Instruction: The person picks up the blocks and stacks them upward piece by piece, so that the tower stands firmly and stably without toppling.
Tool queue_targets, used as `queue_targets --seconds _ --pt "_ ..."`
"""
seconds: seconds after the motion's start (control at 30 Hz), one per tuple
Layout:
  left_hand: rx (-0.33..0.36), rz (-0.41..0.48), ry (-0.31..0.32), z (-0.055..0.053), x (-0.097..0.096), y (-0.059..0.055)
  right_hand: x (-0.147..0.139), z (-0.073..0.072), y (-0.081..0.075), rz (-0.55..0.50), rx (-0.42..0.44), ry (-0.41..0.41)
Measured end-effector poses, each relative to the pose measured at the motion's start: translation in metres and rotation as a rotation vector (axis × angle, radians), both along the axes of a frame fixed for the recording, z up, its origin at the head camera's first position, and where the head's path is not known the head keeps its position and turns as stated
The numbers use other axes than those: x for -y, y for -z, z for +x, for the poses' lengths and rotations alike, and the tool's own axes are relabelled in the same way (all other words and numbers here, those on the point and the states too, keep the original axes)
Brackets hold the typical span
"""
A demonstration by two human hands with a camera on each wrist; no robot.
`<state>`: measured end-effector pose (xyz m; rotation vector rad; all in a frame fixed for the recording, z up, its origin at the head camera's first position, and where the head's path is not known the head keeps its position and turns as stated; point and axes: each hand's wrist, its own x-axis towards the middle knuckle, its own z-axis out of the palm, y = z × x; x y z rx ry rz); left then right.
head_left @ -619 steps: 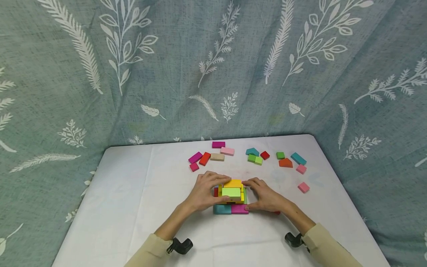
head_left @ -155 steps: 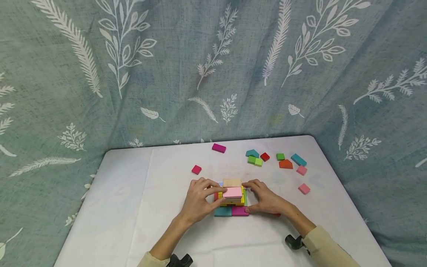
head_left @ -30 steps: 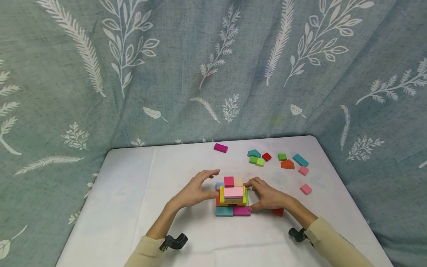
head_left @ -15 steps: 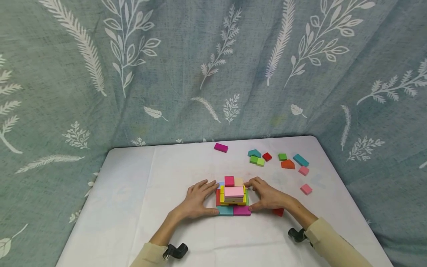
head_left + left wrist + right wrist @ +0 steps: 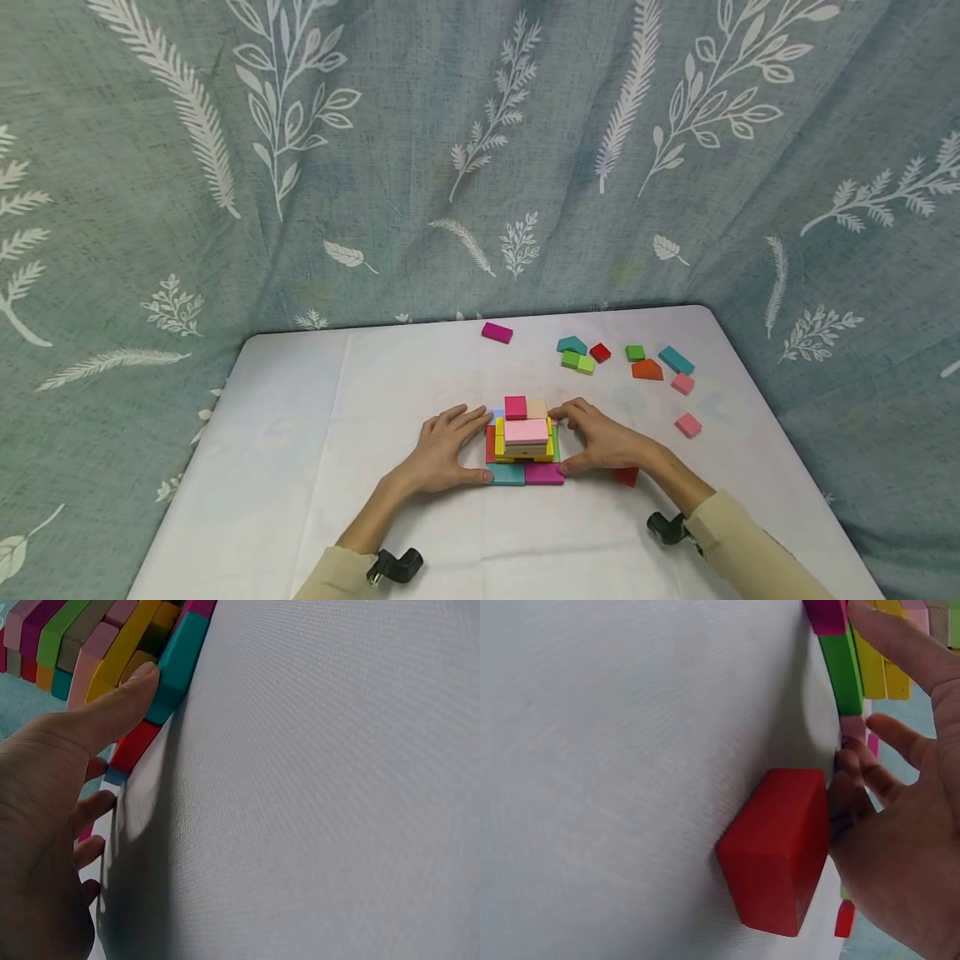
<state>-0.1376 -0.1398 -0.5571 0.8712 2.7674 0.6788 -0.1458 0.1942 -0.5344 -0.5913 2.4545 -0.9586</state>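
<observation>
A tiered stack of colored toy building blocks stands between my hands. A pink block (image 5: 525, 430) and a crimson block (image 5: 515, 407) beside a beige block (image 5: 537, 408) show on top, over yellow blocks (image 5: 501, 450). My left hand (image 5: 441, 454) rests against the base's left side, thumb at the teal block (image 5: 507, 474) and fingertips near the light blue corner. My right hand (image 5: 606, 440) touches the right side, thumb at the magenta block (image 5: 544, 474). In the right wrist view its index fingertip meets the base's far end, beyond the green block (image 5: 840, 671).
A red angled block (image 5: 772, 847) lies under my right wrist. Behind the stack are a loose purple block (image 5: 497, 332), a teal pointed block (image 5: 572, 344), an orange angled block (image 5: 647, 370) and several other small blocks. Patterned fabric (image 5: 420, 167) hangs behind the white table (image 5: 300, 467).
Pink, beige and crimson blocks now sit atop the stack, and several loose blocks left the back. Within the last second my left hand lowered to the base; my right hand stayed.
</observation>
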Motion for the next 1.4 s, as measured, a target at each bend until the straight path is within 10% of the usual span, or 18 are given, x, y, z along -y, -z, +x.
queue_targets --seconds 0.6,0.9,1.4 --pt "-0.003 0.010 0.000 0.000 0.001 -0.002 -0.071 -0.001 -0.035 -0.033 0.108 0.050" --pt "0.005 0.018 0.000 0.000 0.001 0.000 -0.094 0.012 -0.027 0.015 0.261 -0.057" --pt "0.023 -0.014 -0.005 -0.001 0.002 0.002 -0.087 0.013 -0.018 0.011 0.189 -0.065"
